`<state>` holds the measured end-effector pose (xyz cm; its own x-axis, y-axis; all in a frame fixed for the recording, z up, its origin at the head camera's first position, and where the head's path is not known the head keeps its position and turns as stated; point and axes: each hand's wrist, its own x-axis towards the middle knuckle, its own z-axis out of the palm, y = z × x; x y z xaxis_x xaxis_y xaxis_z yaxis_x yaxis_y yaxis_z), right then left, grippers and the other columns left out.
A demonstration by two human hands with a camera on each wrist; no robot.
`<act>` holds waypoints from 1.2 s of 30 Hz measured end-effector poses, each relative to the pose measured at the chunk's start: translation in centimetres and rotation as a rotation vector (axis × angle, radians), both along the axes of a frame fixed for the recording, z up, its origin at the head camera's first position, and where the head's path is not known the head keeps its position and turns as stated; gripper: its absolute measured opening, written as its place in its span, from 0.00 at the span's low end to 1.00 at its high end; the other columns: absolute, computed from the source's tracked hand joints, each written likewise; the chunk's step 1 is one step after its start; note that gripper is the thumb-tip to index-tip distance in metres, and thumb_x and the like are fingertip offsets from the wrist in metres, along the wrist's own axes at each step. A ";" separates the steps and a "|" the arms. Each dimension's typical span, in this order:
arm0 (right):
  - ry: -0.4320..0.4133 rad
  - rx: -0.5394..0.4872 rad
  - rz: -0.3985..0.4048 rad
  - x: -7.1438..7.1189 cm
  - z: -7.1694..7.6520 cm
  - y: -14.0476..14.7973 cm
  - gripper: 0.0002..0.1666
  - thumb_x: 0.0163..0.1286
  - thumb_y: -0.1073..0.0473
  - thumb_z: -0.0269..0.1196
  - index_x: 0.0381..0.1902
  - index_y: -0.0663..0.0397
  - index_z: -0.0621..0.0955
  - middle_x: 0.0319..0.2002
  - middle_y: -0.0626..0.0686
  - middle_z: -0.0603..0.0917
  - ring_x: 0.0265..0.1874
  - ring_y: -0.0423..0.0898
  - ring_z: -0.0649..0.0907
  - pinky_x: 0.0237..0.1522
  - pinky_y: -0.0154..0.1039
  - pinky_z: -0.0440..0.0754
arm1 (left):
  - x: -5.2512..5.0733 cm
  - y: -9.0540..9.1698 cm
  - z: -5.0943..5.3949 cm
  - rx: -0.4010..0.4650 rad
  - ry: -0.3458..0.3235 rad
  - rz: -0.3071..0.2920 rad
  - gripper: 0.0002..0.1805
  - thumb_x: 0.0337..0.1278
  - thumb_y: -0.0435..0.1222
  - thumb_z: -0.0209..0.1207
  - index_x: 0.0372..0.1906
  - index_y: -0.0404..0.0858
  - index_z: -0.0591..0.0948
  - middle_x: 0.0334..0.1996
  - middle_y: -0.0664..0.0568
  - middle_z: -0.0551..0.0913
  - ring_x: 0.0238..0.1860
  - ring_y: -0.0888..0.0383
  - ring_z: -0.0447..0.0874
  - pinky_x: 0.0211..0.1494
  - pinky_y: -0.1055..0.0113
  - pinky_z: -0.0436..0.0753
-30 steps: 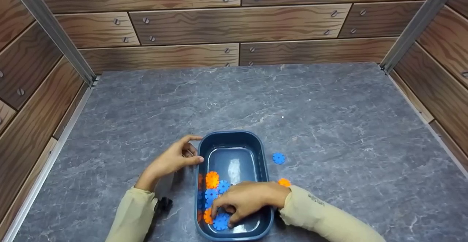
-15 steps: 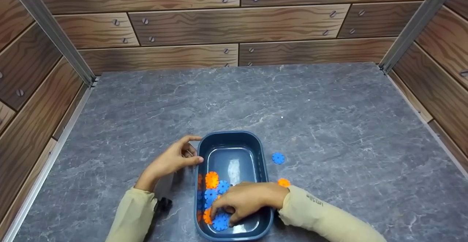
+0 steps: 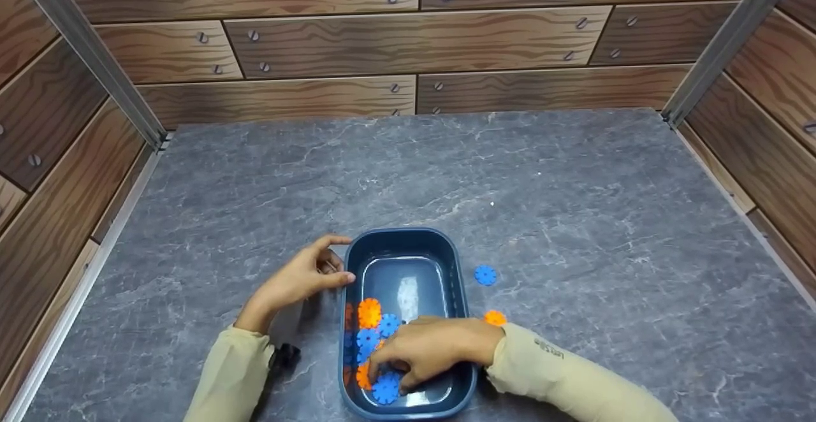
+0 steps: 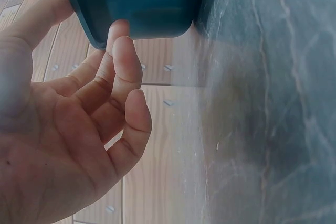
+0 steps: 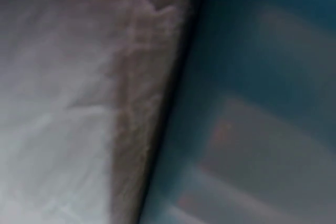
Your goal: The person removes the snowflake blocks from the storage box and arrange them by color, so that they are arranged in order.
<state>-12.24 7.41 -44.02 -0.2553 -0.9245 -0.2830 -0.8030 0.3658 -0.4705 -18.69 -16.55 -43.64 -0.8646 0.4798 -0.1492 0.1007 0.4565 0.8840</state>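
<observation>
A dark blue bin [image 3: 408, 414] stands near the table's front edge with blue and orange notched discs along its left side. Against its left wall is my left hand [image 3: 296, 278], thumb tip on the rim and forefinger at the upper corner. The left wrist view shows the left hand [image 4: 79, 103] with loosely bent fingers beside the bin [image 4: 152, 3]. My right hand [image 3: 433, 349] reaches in over the right wall; its curled fingers and thumb hold a blue disc [image 3: 386, 388] by its edges. An orange disc [image 3: 364, 376] lies beside the fingertips. The right wrist view is blurred.
Outside the bin, a blue disc [image 3: 485, 275] lies to its right on the marbled table [image 3: 382, 167]; an orange disc [image 3: 495, 317] is nearer, just behind the right wrist. Wood-patterned walls and metal posts stand around the table.
The blue disc between my right fingers has shifted very slightly. Both hands and the bin stay where they were.
</observation>
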 end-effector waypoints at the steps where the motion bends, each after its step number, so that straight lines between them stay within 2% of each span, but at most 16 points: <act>1: 0.007 0.000 0.002 0.0 0.0 0.0 0.21 0.62 0.53 0.68 0.54 0.32 0.79 0.24 0.38 0.76 0.22 0.28 0.72 0.24 0.22 0.66 | 0.0 0.0 0.0 -0.001 -0.001 0.002 0.34 0.55 0.42 0.67 0.66 0.41 0.68 0.37 0.47 0.79 0.32 0.56 0.75 0.34 0.67 0.74; 8: 0.096 0.002 0.031 0.1 0.0 -0.1 0.21 0.61 0.51 0.68 0.53 0.31 0.79 0.26 0.36 0.76 0.22 0.28 0.71 0.24 0.22 0.65 | -0.1 -0.1 -0.1 -0.008 0.015 -0.009 0.34 0.55 0.43 0.67 0.66 0.41 0.68 0.37 0.47 0.79 0.33 0.56 0.75 0.35 0.66 0.75; 15: 0.053 0.007 0.044 0.1 -0.1 0.0 0.23 0.62 0.48 0.68 0.55 0.30 0.77 0.25 0.38 0.75 0.21 0.28 0.70 0.23 0.23 0.64 | -0.1 0.0 -0.1 -0.009 0.019 -0.008 0.33 0.56 0.42 0.66 0.66 0.41 0.68 0.36 0.47 0.79 0.33 0.56 0.75 0.35 0.66 0.75; 23: 0.078 0.005 0.051 0.2 -0.1 -0.1 0.21 0.62 0.49 0.68 0.54 0.28 0.79 0.24 0.36 0.76 0.21 0.27 0.71 0.24 0.22 0.65 | -0.2 -0.1 -0.1 -0.010 0.019 -0.010 0.34 0.56 0.41 0.66 0.66 0.40 0.68 0.37 0.46 0.79 0.32 0.57 0.75 0.35 0.67 0.75; 36: 0.067 0.037 0.064 0.2 0.0 -0.1 0.19 0.65 0.49 0.65 0.54 0.29 0.77 0.22 0.38 0.74 0.19 0.30 0.70 0.22 0.23 0.64 | -0.1 -0.1 0.0 0.003 0.007 -0.013 0.34 0.56 0.43 0.66 0.66 0.41 0.67 0.37 0.47 0.79 0.33 0.56 0.75 0.35 0.67 0.75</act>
